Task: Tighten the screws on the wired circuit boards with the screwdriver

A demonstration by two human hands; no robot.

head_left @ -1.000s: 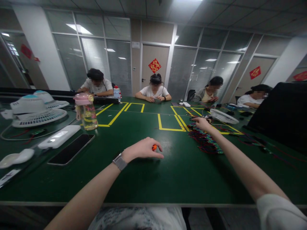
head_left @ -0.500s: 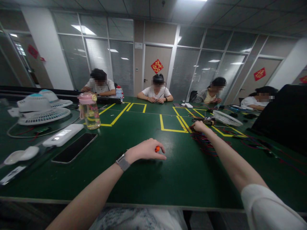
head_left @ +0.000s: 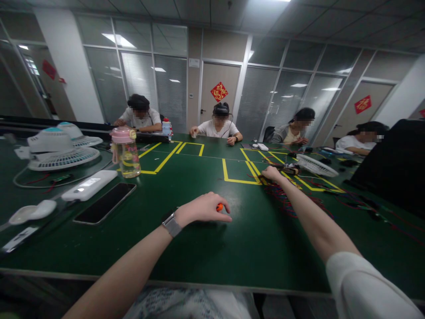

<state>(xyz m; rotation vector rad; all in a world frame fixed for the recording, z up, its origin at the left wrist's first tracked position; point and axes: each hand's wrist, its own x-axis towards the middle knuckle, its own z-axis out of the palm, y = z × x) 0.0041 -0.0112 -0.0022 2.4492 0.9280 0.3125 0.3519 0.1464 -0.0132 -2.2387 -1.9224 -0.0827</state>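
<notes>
Over the middle of the green table, my left hand (head_left: 207, 208) is curled around a small orange thing (head_left: 219, 207); its kind is too small to make out. The thumb and index finger of that hand stand apart at the tips. My right arm reaches far forward, and my right hand (head_left: 271, 172) is at the near end of a heap of red and dark wires (head_left: 285, 198). Its fingers look closed, but what they hold, if anything, is hidden. Just beyond it lies a dark tool-like object (head_left: 289, 168), partly covered by the hand.
A pink-lidded bottle (head_left: 125, 153), a phone (head_left: 105, 203), a white device (head_left: 89, 185) and white fans (head_left: 63, 153) stand left. Another fan part (head_left: 317, 165) lies right, near a large black panel (head_left: 393, 168). Yellow tape (head_left: 241, 180) marks the table. Several people sit opposite.
My right hand has drawn slightly closer and its fingers look more closed. The left hand stays around the orange thing. The person opposite has moved their hands apart.
</notes>
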